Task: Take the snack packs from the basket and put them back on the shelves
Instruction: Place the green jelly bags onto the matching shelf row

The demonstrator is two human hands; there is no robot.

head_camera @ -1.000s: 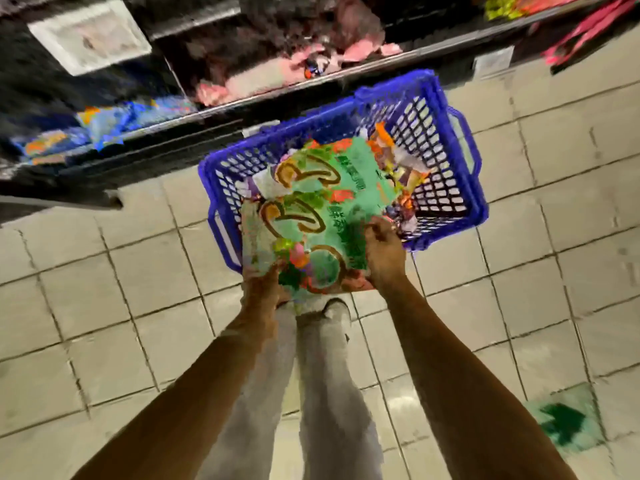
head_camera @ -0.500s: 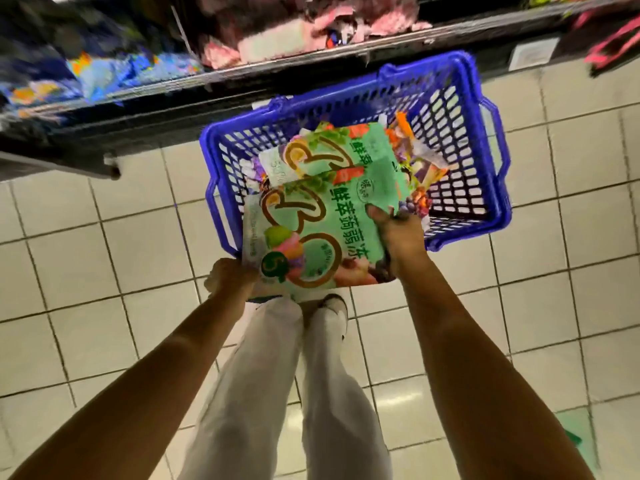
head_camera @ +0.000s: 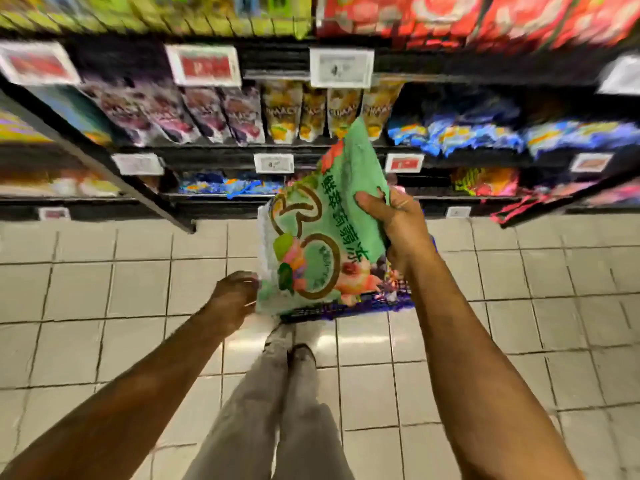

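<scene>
Head view. Right hand clamps the green snack pack on its right edge, thumb across the front and fingers wrapped behind. The pack is lifted clear, tilted, its top corner reaching up in front of the shelves. Left hand sits at the pack's lower left corner with fingers loosely curled; whether it pinches the corner or only touches it, I cannot tell, the frame is blurred there. The blue basket is mostly hidden behind the pack; only a strip of rim shows beneath it, on the tiled floor.

Step in hand, as I judge it: carry this 1 pack up to its place on the shelf. Doing it well:
- Find matching green packs first; none is plainly visible among the rows in front, which show purple, yellow and blue packs.
- A 1-sided hold lets a soft bag sag and swing, so support the lower corner with the left hand.
- Slide it in upright, face outward, without knocking the neighbouring packs or price tags.
</scene>
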